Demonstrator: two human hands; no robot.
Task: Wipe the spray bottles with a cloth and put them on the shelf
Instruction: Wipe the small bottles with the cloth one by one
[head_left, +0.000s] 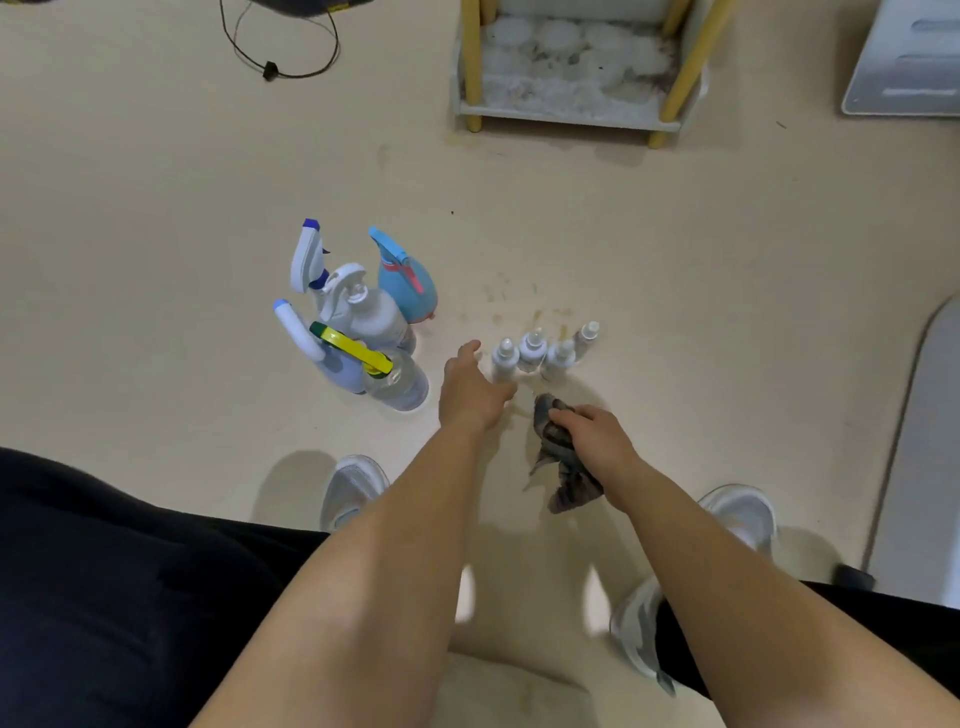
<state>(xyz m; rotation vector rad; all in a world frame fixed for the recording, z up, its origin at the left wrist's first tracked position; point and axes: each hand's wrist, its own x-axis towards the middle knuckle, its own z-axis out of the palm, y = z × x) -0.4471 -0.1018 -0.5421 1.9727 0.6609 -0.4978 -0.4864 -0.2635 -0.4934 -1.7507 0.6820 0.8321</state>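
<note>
- right hand (592, 434): fingers curled round the cloth (563, 467), which is bunched up with its tail hanging below the wrist. The cloth isn't against any bottle.
- left hand (470, 389): spread and holding nothing. Thumb points up and away, fingers reach low toward the base of the leftmost small bottle (505, 358). Fingertips are right at it; can't tell if they touch.
- small bottles (560, 358): four in a row, upright on the floor (156, 182), packed close, just ahead of both hands.
- trigger bottles (358, 322): tight cluster of larger ones, upright, just left of the left hand and not being handled.
- shelf (566, 111): at the far side of the floor, well apart from every bottle. Its low tier looks grimy, and no spray bottle shows on the part in view.
- step, my read: pick-up of a small bottle for wiping. With all the bottles I can see on the floor, the task looks early.
- next move needs: close thumb and fingers on the bottle body, not the cap. Lift straight up so the neighbour doesn't tip, since the row is tight.
- then bring the bottle to the cloth and wipe it all round.
- the shelf looks out of easy reach from here, so placing probably means leaning or shifting forward.
</note>
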